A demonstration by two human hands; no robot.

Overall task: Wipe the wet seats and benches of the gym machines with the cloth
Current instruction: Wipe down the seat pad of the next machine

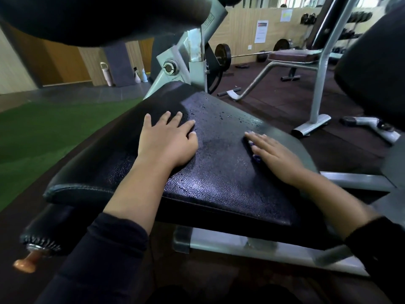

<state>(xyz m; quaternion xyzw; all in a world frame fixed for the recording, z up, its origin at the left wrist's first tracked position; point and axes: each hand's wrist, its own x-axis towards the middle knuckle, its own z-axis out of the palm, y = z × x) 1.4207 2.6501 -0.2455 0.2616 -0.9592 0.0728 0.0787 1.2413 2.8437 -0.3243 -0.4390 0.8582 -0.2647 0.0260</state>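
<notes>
**Two hands flat on a wet black seat pad**

On the left, green turf floor [50,126] runs back to a wood-panelled wall, where three pale bottles [140,76] stand on the floor. The left hand [168,141] lies flat on the black seat pad [219,178], fingers straight and spread, palm down, holding nothing. The pad is one broad, textured black vinyl cushion, glossy under the light; its middle shows a fine damp sheen, and a scatter of water droplets [221,116] sits on the far part, beyond both hands. The pad rests on a grey metal frame [230,244].

Further right, the right hand [276,154] presses down with straight fingers on one cloth [255,155]. Only a small purple-blue edge of it shows under the fingers, lying on the pad near its right edge; the hand's grip is open, not curled round it.

Behind, one brown bench [293,55] stands on the dark rubber floor, with a barbell [247,54] carrying two visible black plates beside it. Both forearms wear dark sleeves.
</notes>
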